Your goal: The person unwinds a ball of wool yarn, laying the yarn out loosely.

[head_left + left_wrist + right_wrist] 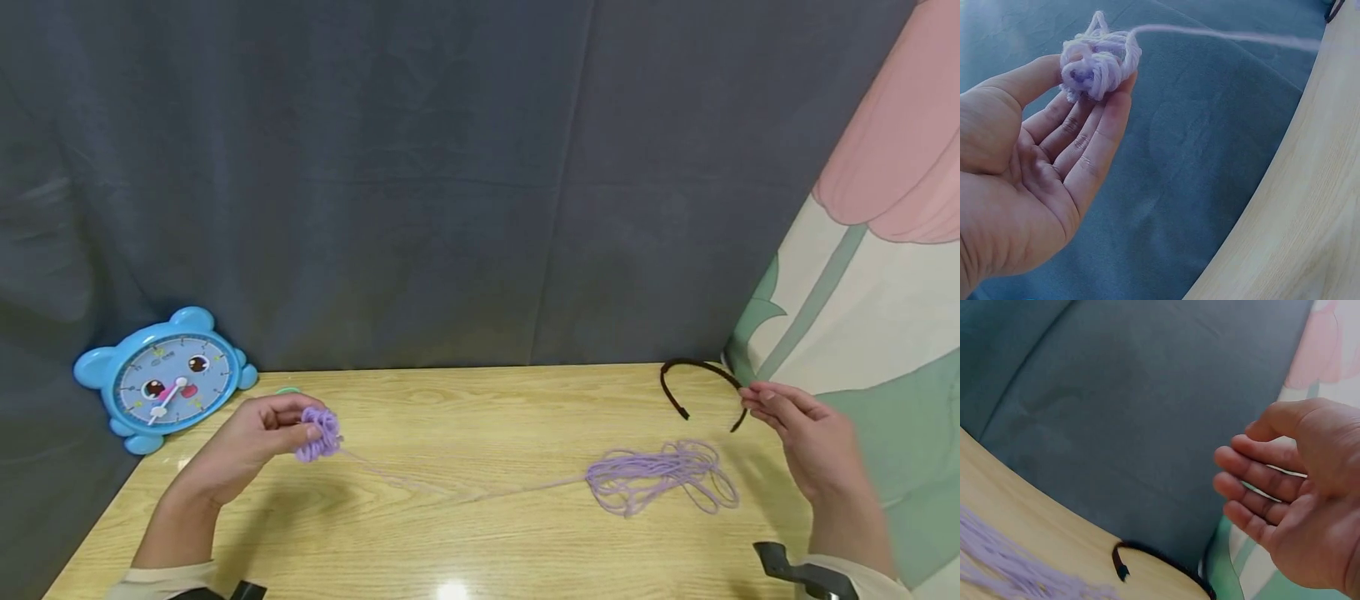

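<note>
At far left, a blue clock [172,375] is standing before the dark curtain [420,183]. Your left hand [251,440] is pinching a small purple yarn bundle [319,435] between thumb and fingertips. A strand [540,486] is running right to a loose yarn pile [660,477] on the table [465,417]. Behind it, a dark headband [708,364] is lying; rightmost, your right hand [817,442] is hovering, fingers slackly bent.

With the arms [176,533] held well apart, the left grip [258,437] bends inward at the wrist [197,496] and pinches between thumb [1029,78] and fingertips [1121,100], while the right grip [813,437] hovers, its fingers [1257,472] loosely curled and the thumb close to the index fingertip.
</note>
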`<control>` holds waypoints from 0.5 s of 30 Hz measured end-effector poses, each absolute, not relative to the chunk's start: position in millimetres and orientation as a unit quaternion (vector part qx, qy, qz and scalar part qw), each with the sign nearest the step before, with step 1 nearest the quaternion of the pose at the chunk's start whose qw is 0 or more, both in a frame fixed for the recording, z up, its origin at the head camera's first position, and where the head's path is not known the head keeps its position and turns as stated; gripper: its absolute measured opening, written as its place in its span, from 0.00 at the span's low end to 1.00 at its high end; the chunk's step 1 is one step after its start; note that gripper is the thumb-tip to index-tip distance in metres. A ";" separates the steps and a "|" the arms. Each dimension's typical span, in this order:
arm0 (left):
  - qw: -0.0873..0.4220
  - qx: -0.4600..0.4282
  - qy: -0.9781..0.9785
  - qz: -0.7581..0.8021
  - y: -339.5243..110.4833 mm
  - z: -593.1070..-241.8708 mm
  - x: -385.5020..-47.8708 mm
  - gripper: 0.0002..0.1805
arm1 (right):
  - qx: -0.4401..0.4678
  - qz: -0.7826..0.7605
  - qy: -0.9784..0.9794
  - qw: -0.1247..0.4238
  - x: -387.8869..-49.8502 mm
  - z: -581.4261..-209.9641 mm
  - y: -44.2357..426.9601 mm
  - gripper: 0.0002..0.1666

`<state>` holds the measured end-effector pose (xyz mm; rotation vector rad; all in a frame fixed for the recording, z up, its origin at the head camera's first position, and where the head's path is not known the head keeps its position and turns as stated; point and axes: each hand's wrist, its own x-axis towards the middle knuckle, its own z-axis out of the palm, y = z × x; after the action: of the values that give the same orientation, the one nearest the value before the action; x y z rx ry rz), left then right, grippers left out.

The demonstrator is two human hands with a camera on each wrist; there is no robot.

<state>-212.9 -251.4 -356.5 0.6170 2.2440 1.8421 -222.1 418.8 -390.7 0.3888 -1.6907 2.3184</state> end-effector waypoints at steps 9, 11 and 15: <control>0.081 0.202 0.749 0.625 -253.1 -355.9 -211.3 0.12 | 0.199 0.758 -0.602 0.152 -226.4 -368.3 350.8 0.16; 0.079 0.201 0.748 0.627 -252.4 -355.4 -211.4 0.11 | 0.204 0.739 -0.626 0.143 -227.4 -366.4 329.1 0.14; 0.078 0.209 0.737 0.638 -250.3 -354.9 -211.6 0.12 | 0.208 0.698 -0.677 0.101 -231.9 -367.6 284.7 0.12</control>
<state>-211.6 -250.3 -354.9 0.6267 2.2061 1.9124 -231.9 284.7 -367.6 0.6133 -2.0015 2.0637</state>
